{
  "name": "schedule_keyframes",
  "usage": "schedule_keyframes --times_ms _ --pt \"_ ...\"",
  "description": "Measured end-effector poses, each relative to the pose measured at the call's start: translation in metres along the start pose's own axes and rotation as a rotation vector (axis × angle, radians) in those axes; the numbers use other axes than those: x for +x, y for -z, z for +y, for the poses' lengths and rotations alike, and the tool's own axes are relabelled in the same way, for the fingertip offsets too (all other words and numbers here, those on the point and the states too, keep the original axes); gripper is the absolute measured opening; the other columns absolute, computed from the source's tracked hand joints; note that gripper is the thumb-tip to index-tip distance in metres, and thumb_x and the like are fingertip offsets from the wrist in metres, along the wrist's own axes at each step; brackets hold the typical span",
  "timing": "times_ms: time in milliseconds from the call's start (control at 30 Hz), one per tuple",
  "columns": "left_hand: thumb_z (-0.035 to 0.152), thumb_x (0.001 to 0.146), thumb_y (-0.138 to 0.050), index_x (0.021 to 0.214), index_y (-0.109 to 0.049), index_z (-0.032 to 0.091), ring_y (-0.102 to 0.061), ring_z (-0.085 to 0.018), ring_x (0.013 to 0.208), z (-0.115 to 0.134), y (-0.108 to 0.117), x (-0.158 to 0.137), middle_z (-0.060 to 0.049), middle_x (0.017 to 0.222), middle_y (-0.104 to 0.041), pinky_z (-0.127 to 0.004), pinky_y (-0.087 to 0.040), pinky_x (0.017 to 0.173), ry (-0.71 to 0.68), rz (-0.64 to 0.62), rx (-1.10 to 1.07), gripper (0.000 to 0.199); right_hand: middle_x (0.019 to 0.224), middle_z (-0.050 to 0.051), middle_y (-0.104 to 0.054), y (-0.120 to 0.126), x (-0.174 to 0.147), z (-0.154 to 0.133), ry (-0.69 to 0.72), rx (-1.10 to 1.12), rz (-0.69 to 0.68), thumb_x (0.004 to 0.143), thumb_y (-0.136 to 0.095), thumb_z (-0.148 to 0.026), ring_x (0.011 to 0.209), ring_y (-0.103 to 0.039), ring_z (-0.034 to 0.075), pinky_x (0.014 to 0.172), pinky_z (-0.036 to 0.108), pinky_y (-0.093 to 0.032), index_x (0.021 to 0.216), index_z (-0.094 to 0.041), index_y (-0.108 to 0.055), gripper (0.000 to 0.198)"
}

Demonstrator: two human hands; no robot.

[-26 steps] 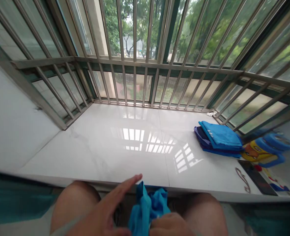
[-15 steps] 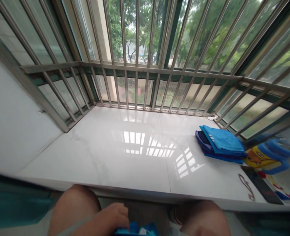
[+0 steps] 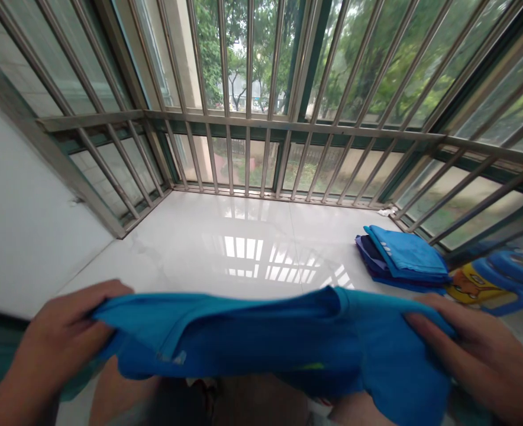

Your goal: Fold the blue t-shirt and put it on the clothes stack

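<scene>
A blue garment (image 3: 252,337), which looks like a T-shirt with sleeves and a neckline, is stretched sideways above my lap. My left hand (image 3: 68,331) is closed on its left end, thumb and fingers pinching the cloth. At the other end my right hand (image 3: 470,337) grips the cloth, with the fabric hanging down below it. The garment's lower part sags and is slightly blurred. It hides the front edge of the white sill and part of my legs.
A stack of folded blue and purple clothes (image 3: 406,257) lies at the sill's right. Beside it stands a blue and yellow jug (image 3: 492,281) with a handle. The glossy white sill (image 3: 190,248) ends at metal window bars (image 3: 248,157).
The blue garment has come up from low between my knees and is now spread wide. Both hands now hold it; earlier only one hand showed. The stack has stayed in place.
</scene>
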State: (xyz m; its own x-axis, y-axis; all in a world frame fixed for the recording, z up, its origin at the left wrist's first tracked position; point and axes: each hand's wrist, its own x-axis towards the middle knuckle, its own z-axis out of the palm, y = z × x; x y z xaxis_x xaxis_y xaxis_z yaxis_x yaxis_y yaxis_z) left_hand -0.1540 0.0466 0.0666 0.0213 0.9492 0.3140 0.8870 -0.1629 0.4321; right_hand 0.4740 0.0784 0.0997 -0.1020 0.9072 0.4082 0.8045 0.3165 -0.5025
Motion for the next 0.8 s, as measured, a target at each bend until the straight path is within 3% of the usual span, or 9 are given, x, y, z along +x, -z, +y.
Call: schedule_keyframes --times_ms 33,100,133,200,300,433,567,667,800 --pt "0.064 0.094 -0.041 0.093 -0.072 0.015 -0.069 -0.017 0.077 0.007 0.003 0.032 0.006 0.079 -0.072 -0.036 -0.059 0.079 0.023 -0.042 0.003 0.058 0.079 0.007 -0.077 -0.004 0.031 -0.004 0.021 -0.008 -0.100 0.089 -0.060 -0.088 0.067 -0.070 0.020 0.066 0.039 -0.048 0.095 -0.026 -0.085 0.067" --pt "0.055 0.100 -0.033 0.096 -0.073 0.006 -0.069 -0.016 0.081 0.023 -0.006 0.101 0.002 0.078 -0.070 -0.040 -0.054 0.090 0.052 -0.066 0.078 0.063 0.087 0.009 -0.077 -0.020 0.094 -0.008 0.025 -0.121 -0.118 0.093 -0.041 -0.092 0.081 -0.072 0.024 0.074 0.042 -0.048 0.103 -0.017 -0.082 0.086" --pt "0.053 0.100 -0.042 0.102 -0.075 0.009 -0.071 -0.020 0.087 0.031 -0.018 0.134 -0.001 0.087 -0.075 -0.040 -0.055 0.093 0.050 -0.045 0.115 0.054 0.095 0.012 -0.078 -0.032 0.121 -0.007 0.015 -0.201 -0.128 0.099 -0.033 -0.085 0.092 -0.073 0.027 0.081 0.043 -0.048 0.111 -0.013 -0.081 0.088" --pt "0.042 0.095 -0.061 0.123 -0.073 0.015 -0.071 -0.031 0.111 0.044 -0.052 0.186 -0.011 0.119 -0.078 -0.043 -0.056 0.100 0.055 0.039 0.250 0.040 0.105 0.020 -0.077 -0.063 0.160 -0.001 -0.084 -0.385 -0.108 0.109 -0.034 -0.066 0.100 -0.073 0.033 0.085 0.047 -0.051 0.122 -0.009 -0.077 0.073" --pt "0.018 0.097 -0.057 0.146 -0.062 0.012 -0.061 -0.036 0.137 0.058 -0.120 0.215 -0.023 0.152 -0.062 -0.051 -0.048 0.115 -0.016 0.072 0.416 0.050 0.130 0.029 -0.070 -0.117 0.174 0.006 -0.112 -0.565 -0.038 0.107 -0.050 -0.038 0.116 -0.066 0.043 0.092 0.057 -0.053 0.137 -0.011 -0.071 0.046" --pt "0.024 0.107 -0.048 0.150 -0.062 0.015 -0.052 -0.032 0.151 0.072 -0.213 0.179 -0.019 0.163 -0.056 -0.050 -0.037 0.128 -0.221 -0.121 0.346 0.046 0.144 0.023 -0.066 -0.200 0.126 0.000 0.017 -0.494 -0.158 0.108 -0.045 -0.034 0.131 -0.061 0.037 0.109 0.051 -0.050 0.146 -0.013 -0.064 0.048" --pt "0.048 0.106 -0.057 0.161 -0.053 0.024 -0.035 -0.037 0.162 0.065 -0.279 0.117 -0.015 0.175 -0.039 -0.060 -0.029 0.131 -0.227 -0.240 0.287 0.060 0.171 0.017 -0.044 -0.268 0.057 -0.003 0.025 -0.459 -0.363 0.108 -0.051 -0.045 0.158 -0.039 0.037 0.127 0.057 -0.034 0.163 -0.013 -0.049 0.064" --pt "0.055 0.107 -0.051 0.167 -0.045 0.027 -0.026 -0.037 0.166 0.054 -0.303 0.075 -0.014 0.179 -0.031 -0.065 -0.025 0.131 -0.173 -0.268 0.253 0.066 0.178 0.011 -0.028 -0.289 0.018 0.011 -0.024 -0.428 -0.482 0.110 -0.044 -0.056 0.165 -0.025 0.037 0.131 0.065 -0.024 0.172 -0.018 -0.035 0.073" --pt "0.058 0.108 -0.047 0.169 -0.041 0.029 -0.025 -0.037 0.166 0.047 -0.304 0.040 -0.012 0.180 -0.027 -0.066 -0.024 0.130 -0.169 -0.266 0.177 0.067 0.179 0.007 -0.024 -0.283 -0.007 0.035 0.014 -0.369 -0.493 0.111 -0.036 -0.066 0.168 -0.018 0.033 0.133 0.064 -0.016 0.174 -0.026 -0.030 0.075"
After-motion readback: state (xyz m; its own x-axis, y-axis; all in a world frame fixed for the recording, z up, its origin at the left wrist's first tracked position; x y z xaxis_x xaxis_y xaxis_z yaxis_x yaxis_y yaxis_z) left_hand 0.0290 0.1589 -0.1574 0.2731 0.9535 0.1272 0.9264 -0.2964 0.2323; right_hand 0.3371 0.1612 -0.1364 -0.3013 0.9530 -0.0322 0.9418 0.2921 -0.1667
